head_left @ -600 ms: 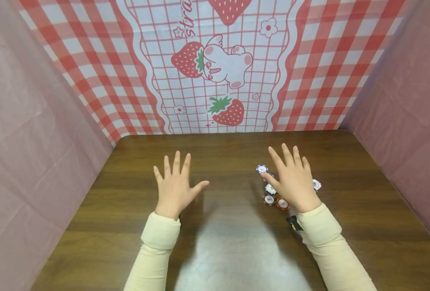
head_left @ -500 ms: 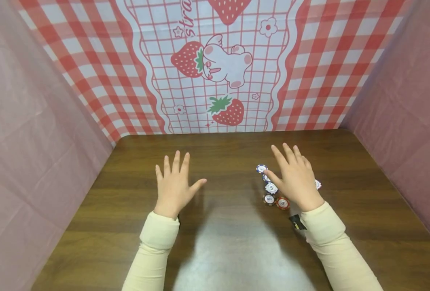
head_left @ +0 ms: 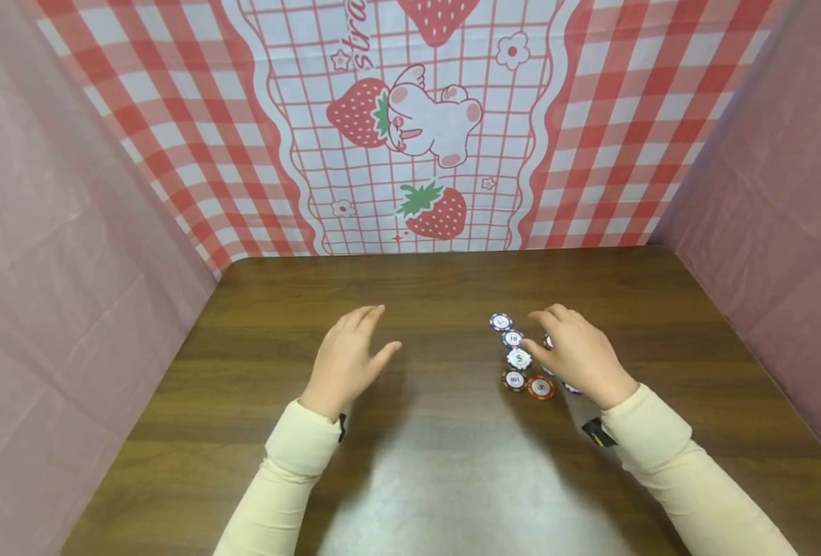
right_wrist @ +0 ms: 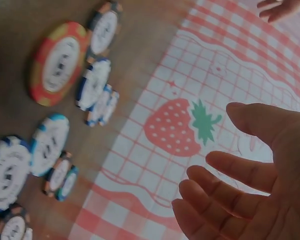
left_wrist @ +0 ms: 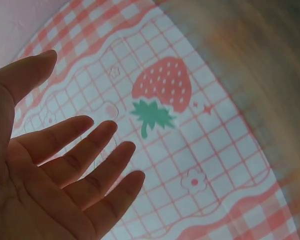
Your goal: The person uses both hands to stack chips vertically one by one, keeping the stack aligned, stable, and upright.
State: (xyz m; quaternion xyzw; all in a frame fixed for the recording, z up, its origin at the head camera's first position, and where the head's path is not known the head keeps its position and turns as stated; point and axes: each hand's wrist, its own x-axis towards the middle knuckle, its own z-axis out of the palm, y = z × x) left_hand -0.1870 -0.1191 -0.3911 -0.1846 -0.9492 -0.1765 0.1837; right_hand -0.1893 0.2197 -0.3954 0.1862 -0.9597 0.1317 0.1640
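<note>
Left of centre, the left hand (head_left: 346, 361) hovers, its straight, spread fingers now bent inward, relaxed and holding nothing. Right of centre, poker chips (head_left: 519, 358) lie on the wooden table (head_left: 438, 371). Above their right side, the right hand (head_left: 584, 359), likewise loosely curved and empty, has shifted rightward, baring more of the blue-edged 10 chip (head_left: 513, 339); both hands remain free.
</note>
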